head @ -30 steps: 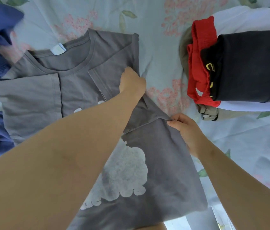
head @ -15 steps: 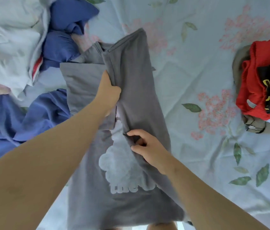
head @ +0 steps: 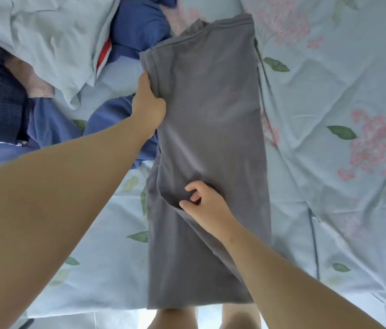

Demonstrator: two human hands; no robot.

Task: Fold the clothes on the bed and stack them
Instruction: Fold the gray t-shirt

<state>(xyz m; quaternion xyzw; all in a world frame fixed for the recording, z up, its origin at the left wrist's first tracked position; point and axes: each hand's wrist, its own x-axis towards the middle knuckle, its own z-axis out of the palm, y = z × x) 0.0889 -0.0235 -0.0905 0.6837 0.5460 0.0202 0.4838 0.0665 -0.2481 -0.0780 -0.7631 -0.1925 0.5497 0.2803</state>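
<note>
Grey T-shirt [head: 211, 115] now folded lengthwise, covering its white printed lettering.

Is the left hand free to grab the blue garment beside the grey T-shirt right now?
Probably not yet: the left hand grips the left edge of the grey T-shirt. The blue garment lies in the open just beside that hand, so after letting go the way looks free.

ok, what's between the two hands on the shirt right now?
Only grey shirt fabric: a folded stretch runs from the left hand at its edge to the right hand. Nothing else lies on it, head view.
</note>
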